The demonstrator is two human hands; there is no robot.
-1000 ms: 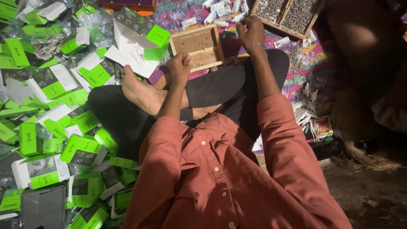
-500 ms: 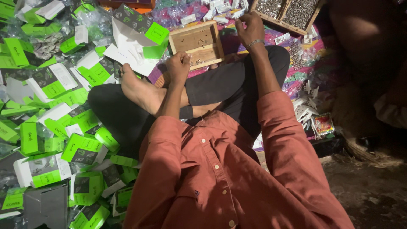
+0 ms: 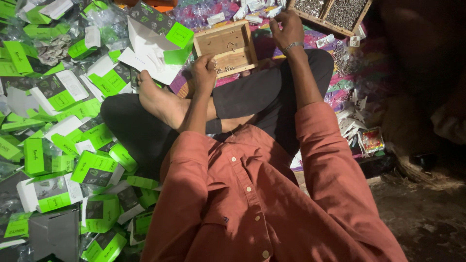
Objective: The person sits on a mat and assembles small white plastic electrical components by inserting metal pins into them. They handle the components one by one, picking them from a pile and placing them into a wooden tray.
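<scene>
Wooden tray, shallow, pale and square-cornered, lies on the floor in the upper middle of the frame, with a few small metal screws scattered inside it. At its lower left corner the left hand is curled, fingers bent at the tray's rim; whether it pinches anything cannot be told. Near the tray's upper right, the right hand, with a metal bracelet at the wrist, is bent over small white packets, its grip hidden. A bare foot and crossed dark-trousered legs lie between body and tray. Glossy green-and-white cardboard boxes crowd the left side. A second wooden tray of screws sits at upper right.
</scene>
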